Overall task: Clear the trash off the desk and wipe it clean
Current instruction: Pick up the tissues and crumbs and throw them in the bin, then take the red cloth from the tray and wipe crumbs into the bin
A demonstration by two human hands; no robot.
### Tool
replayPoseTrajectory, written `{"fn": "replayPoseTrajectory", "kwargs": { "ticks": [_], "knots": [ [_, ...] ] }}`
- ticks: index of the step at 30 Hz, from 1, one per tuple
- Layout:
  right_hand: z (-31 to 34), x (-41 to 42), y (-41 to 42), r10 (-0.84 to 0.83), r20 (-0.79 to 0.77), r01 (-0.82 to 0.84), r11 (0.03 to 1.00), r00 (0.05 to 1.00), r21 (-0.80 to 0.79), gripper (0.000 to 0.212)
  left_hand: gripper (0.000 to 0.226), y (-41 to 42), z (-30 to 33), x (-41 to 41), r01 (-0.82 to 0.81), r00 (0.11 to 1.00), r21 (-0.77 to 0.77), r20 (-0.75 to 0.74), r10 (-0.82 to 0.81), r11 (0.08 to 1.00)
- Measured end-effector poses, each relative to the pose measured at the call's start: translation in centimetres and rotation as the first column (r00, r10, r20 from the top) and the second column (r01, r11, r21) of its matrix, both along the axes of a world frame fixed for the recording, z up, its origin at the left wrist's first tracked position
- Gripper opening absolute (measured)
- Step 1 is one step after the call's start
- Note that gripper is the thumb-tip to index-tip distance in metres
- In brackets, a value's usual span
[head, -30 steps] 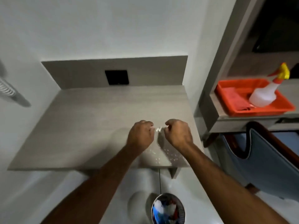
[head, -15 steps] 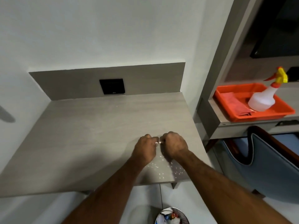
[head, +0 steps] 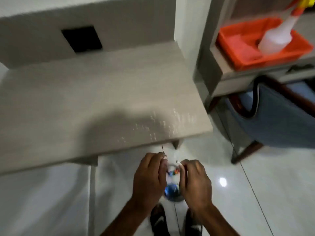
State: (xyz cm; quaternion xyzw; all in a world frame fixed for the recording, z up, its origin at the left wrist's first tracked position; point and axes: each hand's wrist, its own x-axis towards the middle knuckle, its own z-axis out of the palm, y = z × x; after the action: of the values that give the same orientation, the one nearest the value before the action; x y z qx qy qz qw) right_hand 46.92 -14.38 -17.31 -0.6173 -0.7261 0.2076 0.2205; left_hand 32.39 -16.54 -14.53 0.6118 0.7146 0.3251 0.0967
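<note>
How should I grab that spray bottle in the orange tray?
Probably by the narrow neck just under the trigger head. The spray bottle stands in the orange tray leaning up to the right, its wide white body low behind the tray wall. Reach from above and from the front, so your fingers wrap the thin part, clear of the wall. The picture is blurry.

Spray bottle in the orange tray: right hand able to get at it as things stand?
Probably, but not right away. The spray bottle stands uncovered in the open orange tray, nothing blocking it. The right hand is low over the bin, pinching a white scrap.
</note>
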Motion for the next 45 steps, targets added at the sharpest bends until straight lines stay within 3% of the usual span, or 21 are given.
{"fn": "replayPoseTrajectory", "kwargs": {
  "ticks": [3,7,11,14,19,24,28,32,35,39,45],
  "knots": [
    [-7.3,2.2,-2.0,-0.036,0.131,0.082,0.927,0.991,-0.365,0.018,0.025,-4.1,-6.3,3.2,-0.076,0.989,-0.272,0.105,0.108,0.959],
    [-16.1,3.9,-1.9,-0.042,0.237,0.169,0.82,0.971,-0.547,0.026,0.02,-4.7,-16.3,4.7,-0.073,0.987,-0.602,0.072,0.145,0.795],
    [-22.6,3.9,-0.5,-0.045,0.252,0.196,0.767,0.967,-0.611,0.023,0.017,-2.9,-23.9,5.4,-0.094,0.984,-0.694,0.044,0.172,0.714],
    [-26.2,3.4,0.0,0.009,0.242,0.155,0.744,0.97,-0.65,0.022,0.015,-1.2,-28.0,5.8,-0.085,0.981,-0.682,0.07,0.18,0.726],
    [-28.1,3.7,0.0,-0.067,0.167,0.16,0.747,0.984,-0.646,0.039,0.037,0.7,-30.3,6.4,0.006,0.993,-0.734,0.082,0.08,0.679],
    [-24.8,4.8,-1.2,-0.048,0.003,0.044,0.894,0.999,-0.447,0.039,0.046,-0.2,-25.1,6.1,0.118,0.992,-0.576,0.113,-0.065,0.809],
    [-15.9,6.3,-1.2,-0.011,0.035,0.021,0.949,0.999,-0.315,0.055,0.041,-0.3,-14.2,6.4,0.288,0.957,-0.299,0.119,-0.264,0.91],
    [-4.2,7.6,0.0,-0.041,0.049,0.046,0.992,0.998,-0.117,0.047,0.042,1.9,-2.6,7.3,0.503,0.864,0.012,-0.044,-0.502,0.864],
    [4.5,8.1,3.3,-0.056,0.068,0.057,0.998,0.996,-0.01,0.046,0.045,6.9,5.7,7.4,0.533,0.843,0.113,-0.151,-0.516,0.839],
    [13.6,8.2,10.7,-0.062,0.124,0.041,0.986,0.99,0.162,0.05,0.061,14.8,14.2,6.5,0.368,0.91,0.073,-0.234,-0.343,0.927],
    [20.2,9.2,22.7,-0.118,0.11,0.085,0.96,0.987,0.267,0.053,0.075,24.6,17.7,4.3,0.197,0.93,-0.07,-0.301,-0.209,0.978]
  ]
}}
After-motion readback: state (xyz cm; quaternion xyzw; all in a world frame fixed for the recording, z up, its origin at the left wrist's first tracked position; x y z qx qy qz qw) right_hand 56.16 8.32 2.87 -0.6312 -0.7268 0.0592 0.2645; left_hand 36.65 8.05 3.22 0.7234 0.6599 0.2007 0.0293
